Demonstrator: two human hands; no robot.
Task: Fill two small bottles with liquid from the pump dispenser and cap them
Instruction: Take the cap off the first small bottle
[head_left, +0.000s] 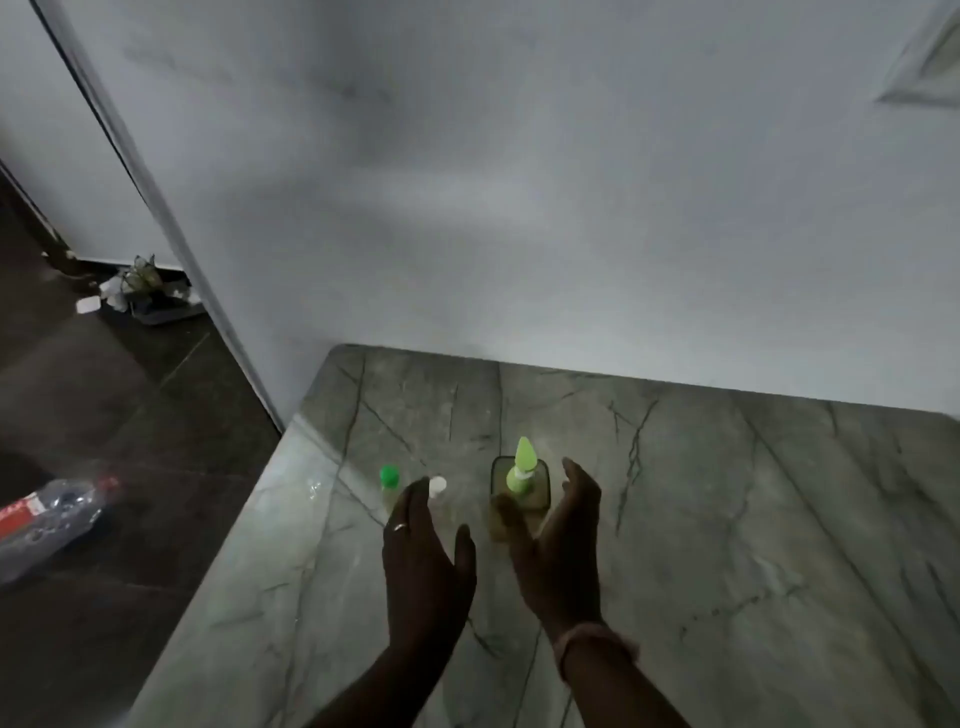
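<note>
Here, seen from above, a person's two bare hands reach out over a grey-green marbled counter (727, 545) that meets a pale wall along its far edge. The left hand (423, 566), with a ring on one finger, is held open with relaxed, straight fingers and grips nothing; its fingertips lie just in front of two small bottles. The green-capped bottle (389, 480) stands nearest the counter's left edge, and the white-capped bottle (437, 487) stands just beside it, partly hidden by the fingers. The right hand (558, 545), a band at its wrist, is open too, its palm turned inward beside the pump dispenser (522, 480), not clearly touching it. The dispenser, clear with a light green pump head, stands upright near the far left corner. Beyond the counter's left edge, a crumpled plastic bottle (49, 512) lies on the dark floor.
</note>
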